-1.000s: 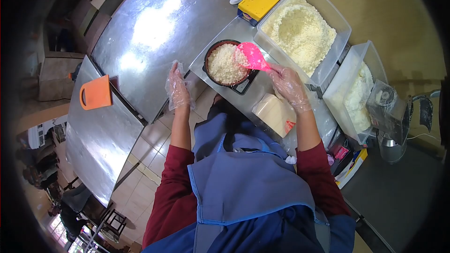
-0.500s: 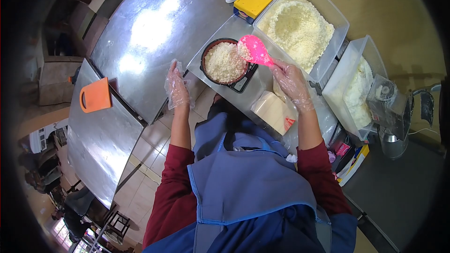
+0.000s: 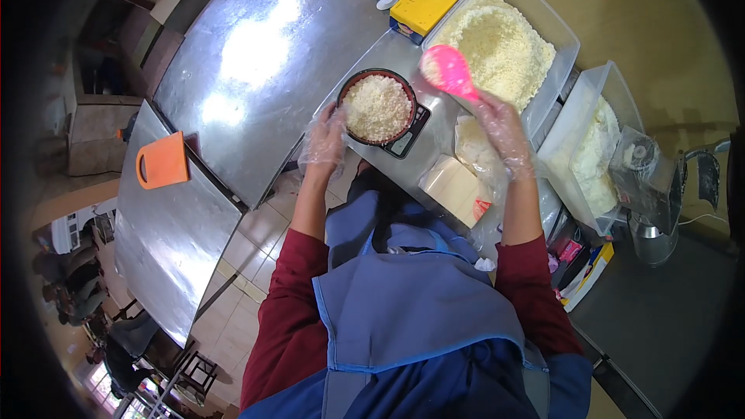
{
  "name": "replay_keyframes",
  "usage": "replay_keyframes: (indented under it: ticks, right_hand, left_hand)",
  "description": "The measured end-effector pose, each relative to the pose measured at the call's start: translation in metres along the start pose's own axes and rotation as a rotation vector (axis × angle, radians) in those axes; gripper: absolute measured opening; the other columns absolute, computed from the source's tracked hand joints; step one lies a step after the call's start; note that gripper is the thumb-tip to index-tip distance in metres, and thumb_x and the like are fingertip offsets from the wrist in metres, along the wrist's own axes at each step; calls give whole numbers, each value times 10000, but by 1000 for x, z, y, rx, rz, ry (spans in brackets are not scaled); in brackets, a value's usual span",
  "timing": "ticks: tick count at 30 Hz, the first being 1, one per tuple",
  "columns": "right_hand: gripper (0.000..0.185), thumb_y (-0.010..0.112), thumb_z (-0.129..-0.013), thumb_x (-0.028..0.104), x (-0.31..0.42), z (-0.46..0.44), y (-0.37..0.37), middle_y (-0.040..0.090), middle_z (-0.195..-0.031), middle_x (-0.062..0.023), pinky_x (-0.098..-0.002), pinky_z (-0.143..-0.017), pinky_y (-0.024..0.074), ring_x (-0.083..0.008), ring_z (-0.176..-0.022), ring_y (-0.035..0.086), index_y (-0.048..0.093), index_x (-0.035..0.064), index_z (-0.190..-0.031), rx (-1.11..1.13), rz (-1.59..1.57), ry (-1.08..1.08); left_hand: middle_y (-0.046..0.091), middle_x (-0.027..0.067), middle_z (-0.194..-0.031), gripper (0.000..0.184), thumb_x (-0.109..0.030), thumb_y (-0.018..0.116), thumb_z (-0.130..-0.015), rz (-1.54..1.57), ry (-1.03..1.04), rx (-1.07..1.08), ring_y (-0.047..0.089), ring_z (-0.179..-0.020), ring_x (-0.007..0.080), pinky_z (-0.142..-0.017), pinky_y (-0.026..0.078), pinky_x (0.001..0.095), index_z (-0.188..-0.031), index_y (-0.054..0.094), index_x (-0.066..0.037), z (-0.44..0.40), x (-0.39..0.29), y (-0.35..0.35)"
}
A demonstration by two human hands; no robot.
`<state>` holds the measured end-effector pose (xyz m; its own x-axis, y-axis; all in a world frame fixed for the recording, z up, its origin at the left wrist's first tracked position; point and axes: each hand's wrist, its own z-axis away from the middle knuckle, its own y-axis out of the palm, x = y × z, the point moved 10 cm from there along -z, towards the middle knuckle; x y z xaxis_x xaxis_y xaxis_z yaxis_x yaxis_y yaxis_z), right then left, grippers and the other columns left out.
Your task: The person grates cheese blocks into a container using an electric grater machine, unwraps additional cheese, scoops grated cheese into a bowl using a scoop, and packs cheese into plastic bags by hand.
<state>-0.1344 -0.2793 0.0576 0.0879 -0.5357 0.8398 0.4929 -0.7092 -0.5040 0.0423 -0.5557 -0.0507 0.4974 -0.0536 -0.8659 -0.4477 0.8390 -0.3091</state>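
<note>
Through a clear plastic glove, my left hand grips the near left side of a round dark bowl; its fingertips are at the rim and partly hidden. White crumbly grains are heaped in the bowl, which rests on a black digital scale. My right hand, also gloved, is closed around the handle of a bright pink spoon. A little white material clings to the spoon, held between the bowl and a large clear tub of pale crumbs.
A second tub holds white material. Wrapped pale blocks lie below my right hand. A yellow box and white spoon sit at the back. An orange cutting board lies on the left steel table.
My left hand has moved right and up to the bowl's rim. My right hand has carried the pink spoon away from above the bowl, rightward towards the large tub.
</note>
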Motion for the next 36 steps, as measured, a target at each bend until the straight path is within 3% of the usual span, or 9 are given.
replay_keyframes:
  ticks: [1,3,9,17,24,28,31,33,36]
  right_hand:
    - [381,561,-925,206,-7,-6,-8,591,-876,24,-245,-712,446,-80,-766,512,561,-11,-1238,1,-1,-5]
    - [405,528,-898,245,-21,-15,-39,660,-887,-200,-382,-746,483,-284,-778,640,551,73,-1263,-221,163,35]
    - [524,474,-885,194,-57,-32,-40,634,-977,-253,-472,-809,470,-401,-911,612,384,121,-1397,-331,518,142]
    - [560,484,-874,166,-54,-25,-41,629,-977,-246,-477,-792,462,-387,-904,614,359,236,-1415,-318,340,269]
    - [661,523,-866,135,-72,-30,-50,610,-1047,-248,-480,-788,476,-398,-902,613,245,246,-1455,-486,334,212]
    - [615,465,-869,117,-68,-35,-48,631,-967,-212,-466,-742,491,-357,-859,628,274,177,-1450,-409,533,196]
    - [603,444,-859,114,-59,-37,-41,640,-896,-180,-433,-704,506,-317,-821,639,295,136,-1443,-307,669,179]
    - [602,436,-846,110,-30,-23,-60,643,-829,-147,-395,-683,516,-278,-786,647,309,94,-1435,-438,695,104]
    - [563,422,-867,123,-78,-34,-35,639,-904,-167,-406,-756,513,-298,-855,634,324,66,-1419,-324,672,135]
  left_hand:
    - [501,231,-1305,561,-389,457,-934,0,3,-4,460,-1234,326,-1029,339,364,-1335,433,1,-8,12,5]
    - [493,266,-1299,582,-390,422,-933,-240,32,-51,453,-1231,380,-1039,330,402,-1348,406,18,-19,21,8]
    - [528,298,-1210,544,-386,323,-957,-434,63,4,500,-1140,408,-970,374,459,-1262,468,41,-27,17,5]
    - [594,115,-961,311,-235,477,-902,40,36,-278,612,-797,208,-688,552,338,-1062,574,14,-56,90,-151]
    - [576,122,-1028,482,-331,544,-896,532,-101,-487,581,-881,231,-694,523,336,-1220,479,20,-72,127,-198]
    - [571,184,-1131,564,-342,560,-880,116,-345,-507,579,-995,273,-768,516,377,-1273,434,43,-86,141,-227]
    - [554,234,-1199,612,-328,589,-856,-296,-186,-575,549,-1088,337,-894,458,416,-1297,422,62,-98,74,-247]
    - [524,267,-1243,654,-296,602,-837,-707,242,-780,502,-1158,384,-1005,375,410,-1343,387,57,-101,-34,-222]
    - [464,262,-1322,662,-237,602,-839,-659,615,-579,429,-1244,375,-1074,295,387,-1374,346,57,-104,-134,-132]
